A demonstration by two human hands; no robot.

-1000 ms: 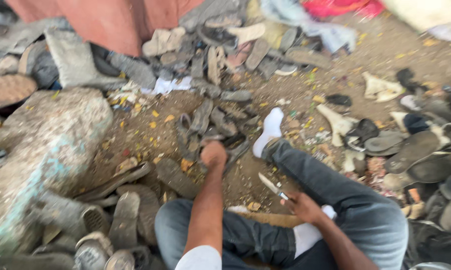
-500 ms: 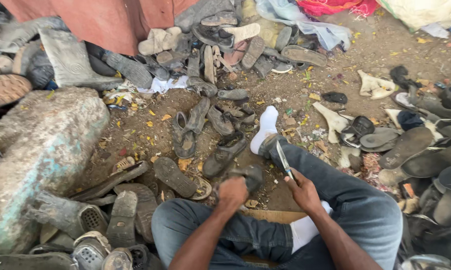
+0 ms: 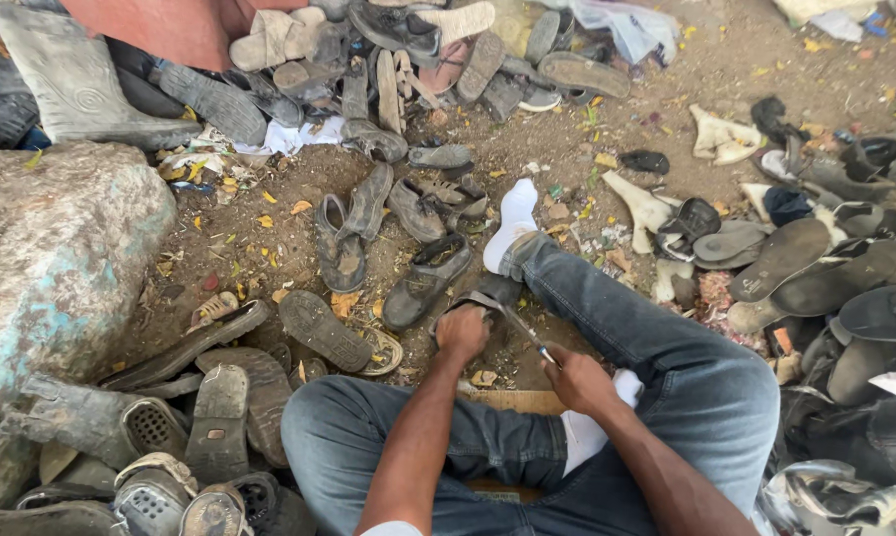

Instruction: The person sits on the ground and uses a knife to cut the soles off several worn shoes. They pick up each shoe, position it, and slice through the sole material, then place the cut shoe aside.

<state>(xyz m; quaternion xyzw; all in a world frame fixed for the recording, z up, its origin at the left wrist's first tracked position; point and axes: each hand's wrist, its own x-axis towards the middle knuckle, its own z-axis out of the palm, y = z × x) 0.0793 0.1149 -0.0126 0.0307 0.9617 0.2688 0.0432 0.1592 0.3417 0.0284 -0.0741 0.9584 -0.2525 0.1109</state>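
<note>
1. My left hand (image 3: pixel 463 333) grips the dark sole (image 3: pixel 468 303) just beside my white sock (image 3: pixel 512 223).
2. My right hand (image 3: pixel 577 382) pinches the knife (image 3: pixel 525 335); a slip could nick my left fingers.

A dark worn sandal (image 3: pixel 471 301) and a thin knife (image 3: pixel 527 337) meet above the dirt.

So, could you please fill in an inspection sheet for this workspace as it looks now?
Surface: bare dirt ground with scattered yellow leaves.
Job's things: dark shoe sole gripped by left hand; knife held in right hand, blade toward the sole.
Clutter: worn shoes and soles piled all round; rubber boot upper left.
Hands: both shut on their items.
Cables: nothing seen.
Surroundings: large rock at left; person seated in jeans, white socks.
</note>
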